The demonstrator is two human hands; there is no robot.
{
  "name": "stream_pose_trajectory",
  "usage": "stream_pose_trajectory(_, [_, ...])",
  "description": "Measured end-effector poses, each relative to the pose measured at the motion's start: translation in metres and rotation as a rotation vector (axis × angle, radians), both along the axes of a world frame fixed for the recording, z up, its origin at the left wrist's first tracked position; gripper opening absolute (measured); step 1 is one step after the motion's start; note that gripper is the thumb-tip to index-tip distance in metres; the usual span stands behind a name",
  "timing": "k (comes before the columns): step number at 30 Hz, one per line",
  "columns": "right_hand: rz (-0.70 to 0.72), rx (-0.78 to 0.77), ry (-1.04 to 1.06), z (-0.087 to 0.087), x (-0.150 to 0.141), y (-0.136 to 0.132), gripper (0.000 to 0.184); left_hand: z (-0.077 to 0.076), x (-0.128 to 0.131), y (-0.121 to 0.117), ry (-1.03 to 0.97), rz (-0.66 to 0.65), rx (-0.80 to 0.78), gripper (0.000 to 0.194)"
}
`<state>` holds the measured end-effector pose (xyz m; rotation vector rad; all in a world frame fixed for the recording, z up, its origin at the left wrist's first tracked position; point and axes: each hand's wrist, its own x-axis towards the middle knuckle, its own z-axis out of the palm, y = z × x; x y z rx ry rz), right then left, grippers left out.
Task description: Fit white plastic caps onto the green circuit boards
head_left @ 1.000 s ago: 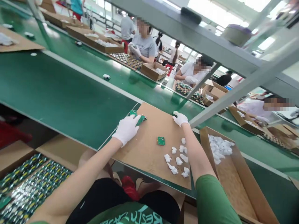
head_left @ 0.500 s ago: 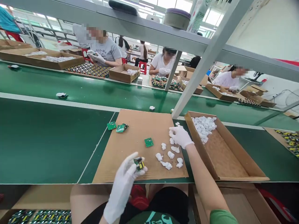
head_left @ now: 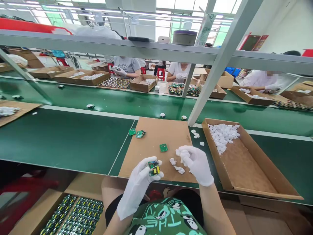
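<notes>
My left hand [head_left: 144, 173], in a white glove, grips a small circuit board [head_left: 154, 168] with a yellow component facing up. Its fingers wrap the board's edges above the front of a cardboard sheet [head_left: 149, 125]. My right hand [head_left: 197, 163], also gloved, is closed in a pinch over loose white pieces [head_left: 179, 169] on the sheet's right side. White glove and white pieces blend at its fingertips, so what it holds cannot be made out. One green board [head_left: 163, 148] lies mid-sheet; other green boards [head_left: 141, 133] lie by its left edge.
An open cardboard tray [head_left: 254, 166] with white pieces [head_left: 222, 135] stands at right. Behind the sheet runs a green belt [head_left: 122, 104] carrying small boards topped with white. A slanted metal post [head_left: 212, 68] rises behind. Co-workers sit across. A box of boards [head_left: 80, 215] is low at left.
My right hand has moved from the sheet's far right edge back toward me and nearer my left hand. The left hand still holds the circuit board. The camera view has shifted and levelled.
</notes>
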<state>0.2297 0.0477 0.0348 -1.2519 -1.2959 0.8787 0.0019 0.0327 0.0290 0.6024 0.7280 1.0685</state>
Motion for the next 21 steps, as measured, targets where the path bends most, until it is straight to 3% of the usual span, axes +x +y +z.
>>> stream_pose_trajectory(2, [0.025,0.051,0.007,0.003,-0.008,-0.009,0.026,0.010,0.003,0.000,-0.015,-0.060,0.072,0.036])
stream_pose_trajectory(6, [0.093,0.132,0.016,0.015,-0.021,-0.024,0.034,0.019,0.005,-0.001,-0.051,-0.150,0.131,0.035])
stream_pose_trajectory(9, [0.204,0.249,0.008,0.029,-0.028,-0.031,0.025,0.022,0.006,-0.003,-0.056,-0.157,0.130,0.034])
stream_pose_trajectory(12, [0.322,0.369,-0.136,0.040,-0.035,-0.039,0.025,0.023,0.006,-0.006,-0.040,-0.137,0.140,0.035])
stream_pose_trajectory(15, [0.231,0.357,-0.213,0.043,-0.045,-0.049,0.017,0.021,0.004,-0.009,-0.001,-0.128,0.196,0.037])
stream_pose_trajectory(21, [0.117,0.183,-0.004,0.040,-0.060,-0.060,0.015,0.012,-0.008,-0.011,0.142,-0.156,0.325,0.041])
